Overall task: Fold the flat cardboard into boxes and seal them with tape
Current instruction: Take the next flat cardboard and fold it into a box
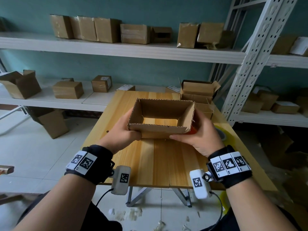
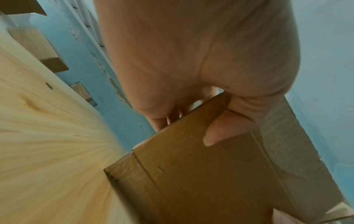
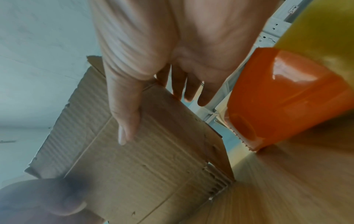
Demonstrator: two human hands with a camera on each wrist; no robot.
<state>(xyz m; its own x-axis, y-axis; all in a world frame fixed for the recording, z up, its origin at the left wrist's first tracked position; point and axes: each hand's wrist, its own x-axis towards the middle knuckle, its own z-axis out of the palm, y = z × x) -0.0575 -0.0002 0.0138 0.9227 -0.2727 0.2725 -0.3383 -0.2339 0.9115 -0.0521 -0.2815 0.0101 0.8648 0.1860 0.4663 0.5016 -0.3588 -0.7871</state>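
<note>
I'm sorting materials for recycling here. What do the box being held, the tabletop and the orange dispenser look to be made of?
Box: brown corrugated cardboard, matte; fluting shows along its cut edges.
Tabletop: pale wood or wood-look laminate, smooth; grain runs in plank-like strips.
Orange dispenser: likely glossy plastic; it shows bright highlights.

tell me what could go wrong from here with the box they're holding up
1. The cardboard box is an open sleeve, with the table visible through its unfolded bottom; held only at its sides by the left hand and right hand, it may skew or collapse flat.
2. The orange tape dispenser sits right beside the right hand, whose fingers could knock it.
</note>
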